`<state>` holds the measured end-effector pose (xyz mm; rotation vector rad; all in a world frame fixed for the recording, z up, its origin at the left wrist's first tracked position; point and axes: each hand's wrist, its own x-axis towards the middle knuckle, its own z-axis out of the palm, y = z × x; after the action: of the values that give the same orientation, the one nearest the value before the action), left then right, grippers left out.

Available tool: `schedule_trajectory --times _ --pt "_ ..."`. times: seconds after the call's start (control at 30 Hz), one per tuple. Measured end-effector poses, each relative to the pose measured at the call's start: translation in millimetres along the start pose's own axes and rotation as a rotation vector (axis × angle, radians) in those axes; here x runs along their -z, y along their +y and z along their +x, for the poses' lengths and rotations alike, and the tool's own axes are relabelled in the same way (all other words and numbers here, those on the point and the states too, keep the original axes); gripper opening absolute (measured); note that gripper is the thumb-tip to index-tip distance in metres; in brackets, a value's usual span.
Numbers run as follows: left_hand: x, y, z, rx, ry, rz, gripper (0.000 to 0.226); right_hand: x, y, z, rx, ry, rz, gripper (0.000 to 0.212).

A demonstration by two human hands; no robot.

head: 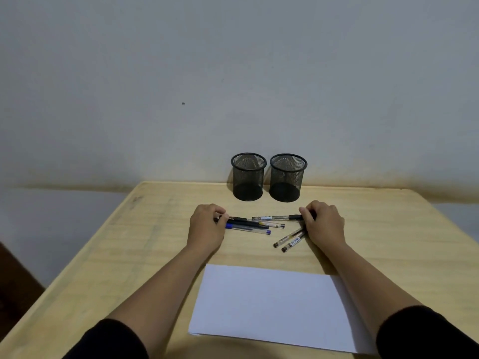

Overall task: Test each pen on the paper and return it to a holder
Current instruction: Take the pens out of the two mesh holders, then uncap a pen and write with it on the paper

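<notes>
Now both hands lie on the counter point(134, 244): left hand point(206, 224) pinches a black pen point(241, 220), right hand point(324, 221) grips a clear pen point(274, 218), near two holders point(248, 177), paper point(269, 304) nearer.

The light over my table point(108, 255) was dim, even and cool, with no glare on its wood. The wall point(233, 73) behind the table read as flat grey with mild mottling from compression. Soft, short shadows lay on the table under my forearms and at the bases of the two mesh holders point(268, 177). The white paper point(269, 304) took a bluish tint. Focus was fair at the table's middle; pen print was unreadable. Toward the table's near corners, wide-angle distortion bowed its edges, and detail softened.
</notes>
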<state>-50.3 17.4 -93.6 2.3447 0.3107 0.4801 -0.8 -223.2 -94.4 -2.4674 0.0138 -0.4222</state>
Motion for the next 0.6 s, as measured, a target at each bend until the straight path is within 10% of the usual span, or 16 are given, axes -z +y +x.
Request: schedule_trajectory --times 0.6 --pt "-10.3 75.9 -65.6 -0.307 -0.26 -0.026 0.016 49.1 8.2 -30.7 0.057 -0.032 0.026 0.028"
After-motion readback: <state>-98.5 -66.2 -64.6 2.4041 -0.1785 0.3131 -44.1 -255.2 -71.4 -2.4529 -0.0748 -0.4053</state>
